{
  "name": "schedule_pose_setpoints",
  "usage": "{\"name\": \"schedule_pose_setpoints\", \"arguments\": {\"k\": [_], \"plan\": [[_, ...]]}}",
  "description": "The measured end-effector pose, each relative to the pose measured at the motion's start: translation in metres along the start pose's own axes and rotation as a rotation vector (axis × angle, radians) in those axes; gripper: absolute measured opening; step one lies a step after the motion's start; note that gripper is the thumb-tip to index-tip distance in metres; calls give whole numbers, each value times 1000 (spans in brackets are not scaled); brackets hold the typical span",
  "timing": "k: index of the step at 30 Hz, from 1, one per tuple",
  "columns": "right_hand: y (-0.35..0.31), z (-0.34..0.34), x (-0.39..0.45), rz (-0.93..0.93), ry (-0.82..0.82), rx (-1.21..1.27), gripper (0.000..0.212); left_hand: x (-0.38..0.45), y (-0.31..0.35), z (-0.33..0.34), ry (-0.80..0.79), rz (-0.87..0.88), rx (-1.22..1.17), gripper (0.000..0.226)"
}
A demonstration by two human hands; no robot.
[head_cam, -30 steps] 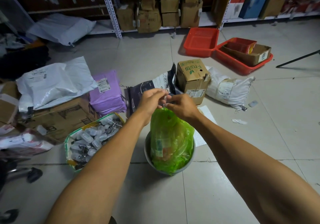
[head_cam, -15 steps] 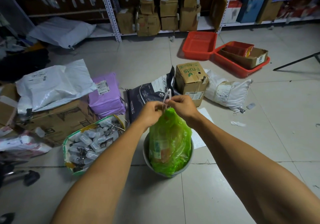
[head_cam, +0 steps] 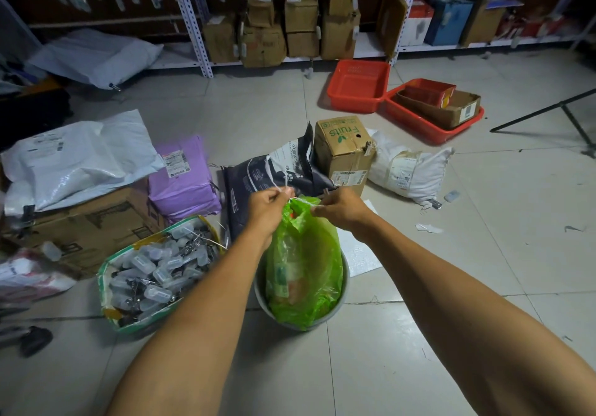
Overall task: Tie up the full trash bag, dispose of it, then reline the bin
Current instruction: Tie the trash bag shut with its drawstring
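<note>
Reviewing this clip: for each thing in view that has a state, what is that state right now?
Green trash bag: full, mouth gathered, sitting in the bin.
White drawstring: pulled out from the bag's neck; knot not visible.
Bin: upright on the floor, bag inside.
Left hand: closed on the drawstring.
Right hand: closed at the bag's neck.
Fruits box: closed, upright.
Red basket: empty.
</note>
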State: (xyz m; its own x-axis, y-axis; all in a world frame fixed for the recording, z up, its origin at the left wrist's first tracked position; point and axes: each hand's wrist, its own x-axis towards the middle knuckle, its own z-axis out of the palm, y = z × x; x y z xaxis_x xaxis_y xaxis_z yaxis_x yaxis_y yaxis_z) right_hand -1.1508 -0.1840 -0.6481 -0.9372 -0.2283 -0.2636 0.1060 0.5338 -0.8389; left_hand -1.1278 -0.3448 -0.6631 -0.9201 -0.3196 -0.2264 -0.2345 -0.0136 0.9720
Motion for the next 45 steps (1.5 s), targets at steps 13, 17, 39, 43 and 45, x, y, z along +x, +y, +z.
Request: {"name": "schedule_pose_setpoints", "arguments": {"k": [13, 17, 39, 43, 45], "plan": [[-4, -2, -14, -147, 167, 24, 25, 8, 10, 4, -170, -32, 439, 18], [-9, -1, -17, -315, 247, -72, 15, 10, 14, 3, -187, -27, 562, 12], [-11, 28, 0, -93, 281, 165, 19, -6, 18, -19, -448, 51, 516, 18], [-12, 28, -1, -80, 288, 185, 18, -6, 15, -22, -355, -60, 310, 14], [-8, 31, 1, -47, 298, 212, 19, -6, 13, -22, -319, -96, 260, 15]]}}
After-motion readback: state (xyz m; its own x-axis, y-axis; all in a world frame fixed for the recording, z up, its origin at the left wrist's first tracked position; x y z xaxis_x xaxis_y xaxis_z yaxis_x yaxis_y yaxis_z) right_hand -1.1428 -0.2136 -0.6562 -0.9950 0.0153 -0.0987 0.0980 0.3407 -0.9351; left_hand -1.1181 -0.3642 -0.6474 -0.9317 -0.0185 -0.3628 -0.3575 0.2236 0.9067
